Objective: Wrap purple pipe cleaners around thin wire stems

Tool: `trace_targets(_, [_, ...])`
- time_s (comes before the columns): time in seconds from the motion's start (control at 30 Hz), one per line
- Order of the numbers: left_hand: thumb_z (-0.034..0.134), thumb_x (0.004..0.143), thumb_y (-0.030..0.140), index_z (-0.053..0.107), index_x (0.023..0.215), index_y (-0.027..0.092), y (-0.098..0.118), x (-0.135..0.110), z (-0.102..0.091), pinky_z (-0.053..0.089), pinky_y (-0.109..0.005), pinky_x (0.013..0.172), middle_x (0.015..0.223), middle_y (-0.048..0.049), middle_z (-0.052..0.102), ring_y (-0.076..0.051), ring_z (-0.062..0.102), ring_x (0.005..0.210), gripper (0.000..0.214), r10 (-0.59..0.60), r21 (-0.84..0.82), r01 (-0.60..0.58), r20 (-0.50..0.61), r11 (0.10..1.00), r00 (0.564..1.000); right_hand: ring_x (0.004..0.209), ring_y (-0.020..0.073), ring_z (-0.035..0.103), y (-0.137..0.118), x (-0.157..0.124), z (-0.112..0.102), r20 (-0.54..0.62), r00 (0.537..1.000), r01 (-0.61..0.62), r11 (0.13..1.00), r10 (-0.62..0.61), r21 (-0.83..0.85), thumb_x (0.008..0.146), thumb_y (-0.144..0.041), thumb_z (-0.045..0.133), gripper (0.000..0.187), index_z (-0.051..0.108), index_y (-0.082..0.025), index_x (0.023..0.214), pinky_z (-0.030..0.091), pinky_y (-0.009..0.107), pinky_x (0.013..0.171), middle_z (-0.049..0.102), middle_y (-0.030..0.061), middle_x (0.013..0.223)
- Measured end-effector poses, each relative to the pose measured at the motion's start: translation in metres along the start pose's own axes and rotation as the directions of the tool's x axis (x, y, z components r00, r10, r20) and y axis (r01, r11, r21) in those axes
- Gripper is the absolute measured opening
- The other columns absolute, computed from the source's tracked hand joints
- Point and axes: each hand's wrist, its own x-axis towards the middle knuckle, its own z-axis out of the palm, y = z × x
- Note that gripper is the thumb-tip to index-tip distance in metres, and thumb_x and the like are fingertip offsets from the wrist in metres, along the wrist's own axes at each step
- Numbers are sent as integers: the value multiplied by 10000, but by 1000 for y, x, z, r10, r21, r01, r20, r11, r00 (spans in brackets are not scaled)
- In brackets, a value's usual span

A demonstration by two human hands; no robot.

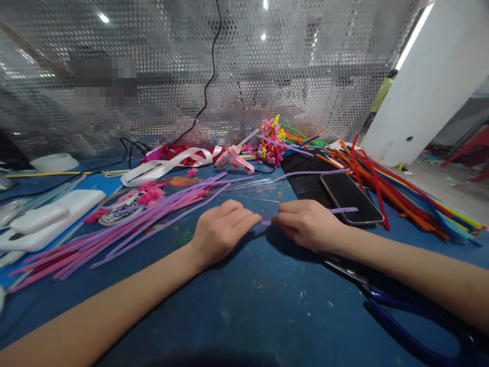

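My left hand and my right hand meet at the middle of the blue table. Both pinch a thin purple pipe cleaner between their fingertips. Its free end sticks out past my right hand and over the edge of a black phone. My fingers are curled, and the stretch of the pipe cleaner under my right hand is hidden.
A fan of pink and purple pipe cleaners lies to the left. A heap of orange, red and yellow ones lies to the right. A pink glue gun, white ribbon, white cases and blue-handled scissors lie around. A perforated screen stands behind.
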Motion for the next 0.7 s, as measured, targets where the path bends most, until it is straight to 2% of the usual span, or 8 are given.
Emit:
trace_targets(0.07, [483,870,175,620,924,173,-7,-2,6,460,-253,708,832,-27,686,-142,583,777,148,-84,-219,106,106,970,991,591,119,496,1,-3,4,25,991,128,988,-131,81,833,-137,464,184,643,-129,790,354,242,550,570,37,664])
trace_targets(0.13, [454,889,196,629,901,162,-12,-2,9,465,-218,686,827,-33,678,-116,598,746,179,-118,-432,215,239,876,964,635,110,524,-1,-5,5,-22,984,176,951,-176,253,849,-178,484,162,636,-126,825,389,227,589,594,40,707])
trace_targets(0.23, [441,899,232,640,883,147,-11,0,9,459,-170,595,740,-14,668,-71,581,578,217,-171,-575,368,368,731,914,627,86,530,-6,-5,3,-185,982,124,898,-48,423,850,-187,521,124,630,-127,853,408,197,590,603,20,694])
trace_targets(0.33, [433,905,254,639,918,149,1,0,7,433,-153,518,676,8,660,-55,542,478,231,-244,-550,442,396,708,885,546,72,492,-9,-5,5,-335,927,-24,916,170,401,847,-162,527,117,638,-133,866,385,187,531,587,-4,638])
trace_targets(0.4, [425,908,256,635,942,155,11,-1,6,430,-165,538,686,0,664,-74,577,540,236,-229,-462,369,332,806,915,580,80,522,-9,-6,8,-362,904,-96,934,227,344,846,-136,515,135,639,-131,900,399,193,559,616,11,687])
trace_targets(0.53, [431,901,251,628,946,154,22,-4,5,413,-206,563,714,-20,664,-119,604,637,224,-134,-207,170,177,963,975,645,117,564,-5,-10,14,-264,947,-158,980,186,124,851,-137,495,161,642,-135,915,401,225,598,639,35,736])
trace_targets(0.6, [427,902,258,626,955,164,21,-5,5,412,-219,580,739,-17,667,-128,601,664,226,-171,-161,198,168,967,971,606,129,545,-3,-10,15,-162,976,-148,989,143,-20,860,-156,481,170,650,-139,874,363,240,550,620,33,691])
trace_targets(0.7, [415,909,287,631,955,185,15,-5,5,422,-238,647,807,-17,676,-139,592,731,243,-314,-189,349,192,918,930,575,137,514,-4,-8,15,-63,997,-44,991,37,-123,870,-177,460,204,650,-132,810,316,256,510,588,36,640])
